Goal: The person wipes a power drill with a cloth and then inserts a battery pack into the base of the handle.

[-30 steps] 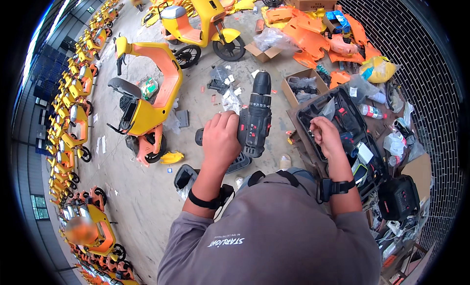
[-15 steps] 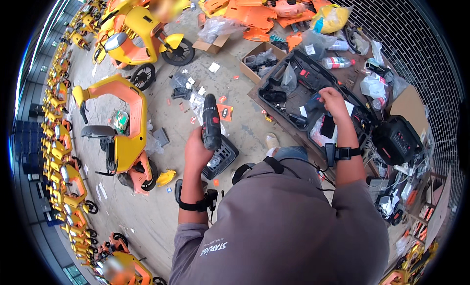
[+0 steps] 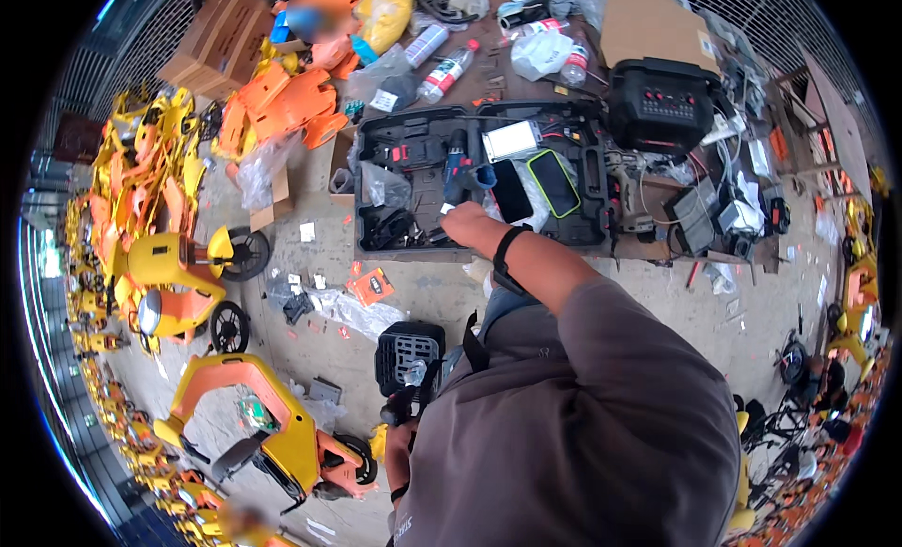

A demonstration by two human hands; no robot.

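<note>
Concrete floor [image 3: 658, 312], right hand [image 3: 465, 226] extended over toolbox [image 3: 584, 231]

Right arm [image 3: 550, 270]: stretched across from the near right toward the far left, elbow only slightly bent
Right wrist [image 3: 496, 243]: nearly in line with the forearm
Right hand [image 3: 463, 224]: back upward, fingers angled down, their tips hidden
Left arm [image 3: 399, 474]: low at the near left, close beside the torso [image 3: 573, 425], which hides much of it
Left hand [image 3: 399, 441]: partly visible, bent in a grip, finger details unclear
</note>
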